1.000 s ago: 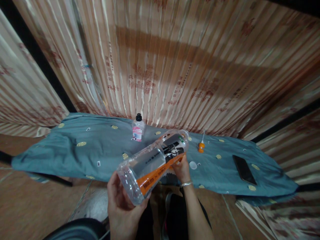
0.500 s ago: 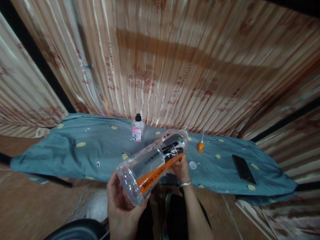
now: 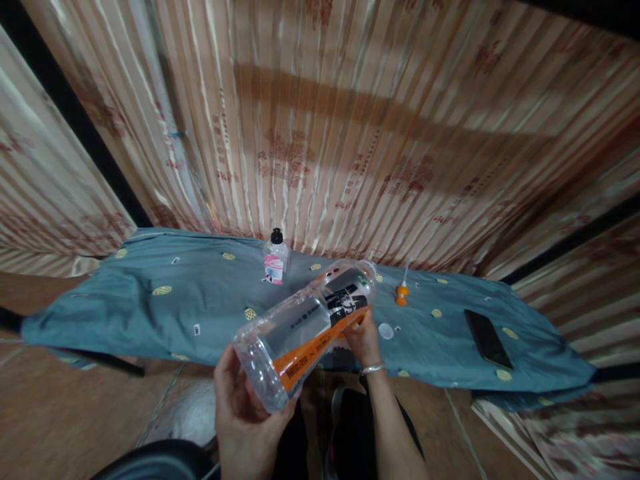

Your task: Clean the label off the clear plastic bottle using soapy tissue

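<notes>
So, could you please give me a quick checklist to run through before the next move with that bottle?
1. Left hand cradles the base of the clear bottle: ok.
2. Right hand holds its upper end, near the orange label edge: ok.
3. Bottle looks empty: ok.
4. Bottle mouth capped: cannot tell; a white cap lies on the blue cloth.
5. Phone lies apart from the hands: ok.
6. Small bottle stands upright: ok.

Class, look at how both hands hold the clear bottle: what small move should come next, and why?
Probably peel on: the right hand pinches the orange label edge on the plastic bottle, while the left hand cups its base. The bottle is tilted above the blue cloth, so pulling the label free seems the likely move.
</notes>
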The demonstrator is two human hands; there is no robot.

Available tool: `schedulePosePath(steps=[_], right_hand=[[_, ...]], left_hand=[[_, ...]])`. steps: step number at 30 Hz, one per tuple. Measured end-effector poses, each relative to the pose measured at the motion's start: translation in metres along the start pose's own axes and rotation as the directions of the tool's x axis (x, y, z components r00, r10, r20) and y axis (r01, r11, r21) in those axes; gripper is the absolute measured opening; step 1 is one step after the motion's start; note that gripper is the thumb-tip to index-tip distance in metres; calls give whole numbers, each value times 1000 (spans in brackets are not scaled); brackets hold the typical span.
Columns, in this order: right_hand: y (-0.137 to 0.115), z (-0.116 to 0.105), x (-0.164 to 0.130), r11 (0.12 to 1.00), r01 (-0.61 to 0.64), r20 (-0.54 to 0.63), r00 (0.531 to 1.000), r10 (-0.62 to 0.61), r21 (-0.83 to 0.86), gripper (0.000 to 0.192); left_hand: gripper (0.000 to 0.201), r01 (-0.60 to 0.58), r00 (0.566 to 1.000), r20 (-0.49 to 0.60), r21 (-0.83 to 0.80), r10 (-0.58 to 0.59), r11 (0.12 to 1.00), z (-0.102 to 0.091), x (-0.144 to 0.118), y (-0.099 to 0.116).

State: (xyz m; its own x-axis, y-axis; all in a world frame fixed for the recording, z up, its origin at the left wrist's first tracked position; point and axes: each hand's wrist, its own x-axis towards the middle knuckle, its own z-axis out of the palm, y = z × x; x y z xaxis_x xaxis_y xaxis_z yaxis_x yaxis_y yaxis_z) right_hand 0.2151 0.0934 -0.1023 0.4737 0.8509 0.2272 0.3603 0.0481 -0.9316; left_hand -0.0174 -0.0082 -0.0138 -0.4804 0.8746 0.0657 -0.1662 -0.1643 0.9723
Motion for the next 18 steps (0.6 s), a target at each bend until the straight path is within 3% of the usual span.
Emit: schedulePosePath(steps=[11,18], right_hand=[[-1,-1,0,1000,8,3,1000,-8,-7,58],[0,-1,0,1000,8,24,1000,-8,1,59]], left_hand=[[86,-12,999,-52,-60,9,998,14,-6,13],[85,-33,999,-10,-43,33,999,12,-4,12]])
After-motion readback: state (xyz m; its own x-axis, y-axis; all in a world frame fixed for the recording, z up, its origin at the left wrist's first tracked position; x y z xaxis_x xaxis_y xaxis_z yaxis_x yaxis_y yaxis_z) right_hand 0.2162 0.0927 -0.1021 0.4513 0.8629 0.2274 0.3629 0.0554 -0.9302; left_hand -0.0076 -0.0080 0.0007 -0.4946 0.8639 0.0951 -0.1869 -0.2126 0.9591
